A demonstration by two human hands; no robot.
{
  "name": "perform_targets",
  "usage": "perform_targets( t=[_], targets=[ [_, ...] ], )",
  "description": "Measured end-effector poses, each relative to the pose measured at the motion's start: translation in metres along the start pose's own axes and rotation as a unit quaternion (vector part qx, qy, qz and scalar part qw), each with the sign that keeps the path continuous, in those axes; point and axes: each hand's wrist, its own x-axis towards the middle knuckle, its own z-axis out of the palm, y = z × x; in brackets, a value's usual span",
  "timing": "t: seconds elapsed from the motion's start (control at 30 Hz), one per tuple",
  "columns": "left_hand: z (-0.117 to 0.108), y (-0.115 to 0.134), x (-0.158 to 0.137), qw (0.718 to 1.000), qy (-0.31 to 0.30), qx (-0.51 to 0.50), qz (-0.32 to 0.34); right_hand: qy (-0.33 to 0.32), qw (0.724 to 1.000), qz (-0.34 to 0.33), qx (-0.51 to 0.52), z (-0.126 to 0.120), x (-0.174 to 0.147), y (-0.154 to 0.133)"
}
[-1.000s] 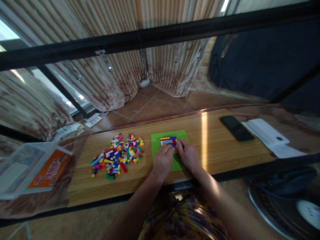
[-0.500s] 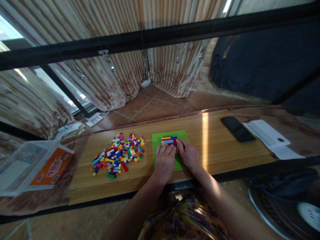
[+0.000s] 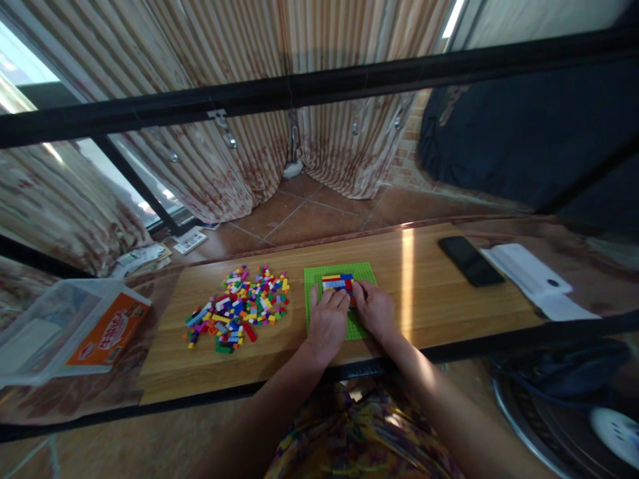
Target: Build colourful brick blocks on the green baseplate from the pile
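Note:
A green studded baseplate (image 3: 364,270) lies on the wooden board in front of me. Toy bricks (image 3: 335,283) in red, yellow, white and blue are joined in a block on it. My left hand (image 3: 328,322) rests over the block's near side, its fingers bent and close together on the bricks. From the right, my right hand (image 3: 375,310) closes thumb and fingers on the block's right end, by the red and blue bricks. Both sets of fingertips hide the near part of the block, so any single brick between them cannot be made out.
Left of the baseplate spreads a pile of loose toy bricks (image 3: 249,303). A clear plastic box (image 3: 40,299) with an orange label stands farther left. To the right lie a black phone (image 3: 470,261) and white paper (image 3: 529,269). A black bar (image 3: 349,86) crosses beyond the table.
The view has shifted slightly. Both hands stay at the same block, with hardly any movement of the fingers.

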Motion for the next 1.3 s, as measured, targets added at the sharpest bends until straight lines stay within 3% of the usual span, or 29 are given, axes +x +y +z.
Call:
perform_targets(
  t=[0.3, 0.5, 0.87, 1.3],
  targets=[
    [0.004, 0.003, -0.027, 1.0, 0.014, 0.009, -0.02, 0.019, 1.0, 0.0, -0.007, 0.004, 0.001, 0.003],
    [0.005, -0.005, -0.041, 0.993, 0.087, -0.023, -0.074, 0.025, 1.0, -0.001, 0.009, 0.003, 0.0, 0.004],
    [0.003, 0.0, -0.034, 0.996, -0.01, -0.028, -0.085, 0.041, 0.999, -0.006, -0.032, 0.005, -0.004, -0.003],
    [0.001, 0.001, -0.032, 0.995, -0.039, -0.018, -0.091, 0.038, 0.999, -0.009, -0.027, 0.005, -0.003, -0.001]
  ],
)
